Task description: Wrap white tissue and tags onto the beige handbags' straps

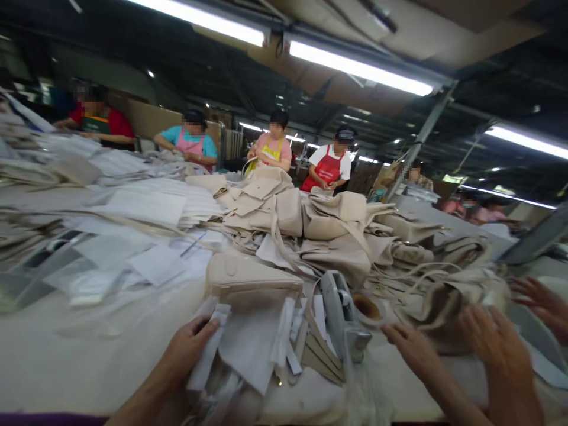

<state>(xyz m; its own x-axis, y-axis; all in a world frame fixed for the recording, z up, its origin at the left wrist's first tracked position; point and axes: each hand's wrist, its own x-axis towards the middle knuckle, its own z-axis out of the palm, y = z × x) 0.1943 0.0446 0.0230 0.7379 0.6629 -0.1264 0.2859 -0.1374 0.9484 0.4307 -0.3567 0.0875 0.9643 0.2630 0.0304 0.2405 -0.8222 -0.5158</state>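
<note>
My left hand (191, 340) is closed, thumb on top, on a white wrapped strip (208, 349) at the left side of a beige bag (252, 273). The bag lies on the table in front of me, with white sheets and strips about its lower part. My right hand (410, 346) is apart from the bag, fingers stretched out and holding nothing that I can see. It is just below a roll of tape (367, 307). Between my hands lie a grey tape dispenser (333, 307) and several beige leather strips (322, 358).
Another person's hands (497, 337) work at a beige bag (444, 305) close on my right. Beige bags (288, 213) are heaped across the table. White sheets (137, 204) lie piled at left. Several people, one in a red apron (327, 168), work beyond.
</note>
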